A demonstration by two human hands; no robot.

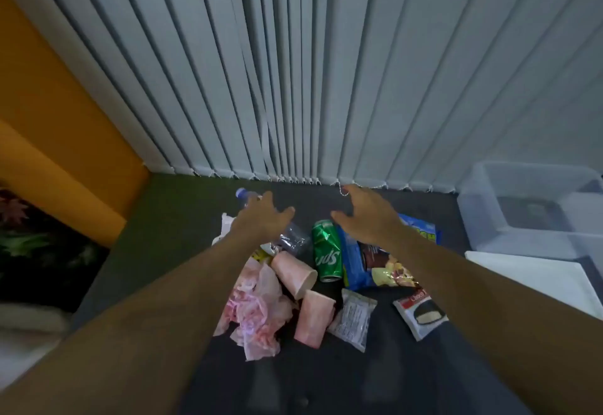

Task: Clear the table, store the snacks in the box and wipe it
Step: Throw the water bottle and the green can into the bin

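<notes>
Both my hands hover palm-down over litter on a dark table [326, 382]. My left hand [261, 219] is open above a clear plastic bottle [292, 240] with a blue cap. My right hand [365, 215] is open above a blue snack bag [362, 268]. Between them lies a green soda can [327, 256] on its side. Nearer me lie two pink paper cups [293, 272], crumpled pink tissue [257, 313], a small grey packet [354, 320] and a choco pie packet [419, 312]. A clear plastic box [535, 206] stands at the far right.
A white lid or board [535, 279] lies at the right, in front of the box. Vertical grey blinds [310, 72] hang behind the table. An orange wall [55, 140] and a dark plant [39, 238] are at the left.
</notes>
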